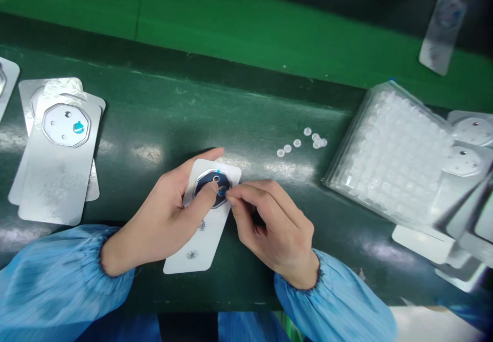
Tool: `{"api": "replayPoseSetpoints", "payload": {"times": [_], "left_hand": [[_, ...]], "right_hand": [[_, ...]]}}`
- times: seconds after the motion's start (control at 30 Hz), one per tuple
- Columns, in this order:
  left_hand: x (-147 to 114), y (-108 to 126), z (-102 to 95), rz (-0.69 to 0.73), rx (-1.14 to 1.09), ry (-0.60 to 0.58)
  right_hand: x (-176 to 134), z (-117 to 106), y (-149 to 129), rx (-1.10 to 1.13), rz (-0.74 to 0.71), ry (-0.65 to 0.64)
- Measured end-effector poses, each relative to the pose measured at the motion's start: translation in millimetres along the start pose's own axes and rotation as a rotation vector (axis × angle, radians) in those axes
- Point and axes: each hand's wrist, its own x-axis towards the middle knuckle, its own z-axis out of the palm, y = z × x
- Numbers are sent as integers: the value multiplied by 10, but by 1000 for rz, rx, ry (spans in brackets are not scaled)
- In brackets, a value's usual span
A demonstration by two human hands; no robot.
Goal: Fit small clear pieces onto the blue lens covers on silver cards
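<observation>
My left hand [169, 211] grips a pale rectangular plate [215, 229] by its left edge, with the thumb pressed onto the dark octagonal recess near the plate's upper end. Small round holes and a bit of blue show in that recess. Dark printed marks are on the plate's lower half. My right hand [273, 224] is closed in a pinch at the right rim of the recess, beside the left thumb tip. What lies between its fingertips is too small to make out. Several small clear round caps [297, 143] lie on the bench beyond my right hand.
At left, similar metallic plates [57, 177] lie overlapped, the top one with a blue spot. A clear bag of translucent small pieces [393, 152] rests at right, against more plates [423, 244]. Another plate [439, 44] lies at the far right. The green bench [162, 111] has a raised back ledge.
</observation>
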Motion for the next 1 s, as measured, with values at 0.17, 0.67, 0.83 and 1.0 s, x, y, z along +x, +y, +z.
{"api": "replayPoseSetpoints", "payload": {"times": [0.17,0.67,0.83,1.0], "left_hand": [[13,13,-3,1,2,10],[25,-2,-16,-20,-22,33],[0,4,-27,-73,-111,17],[31,-3,-52,-109,-222,16]], "right_hand": [[-9,-1,4,-5,-2,3],[23,21,-6,128,97,57],[8,-208,65,515,432,38],[-481,-1051,76,602,839,-245]]}}
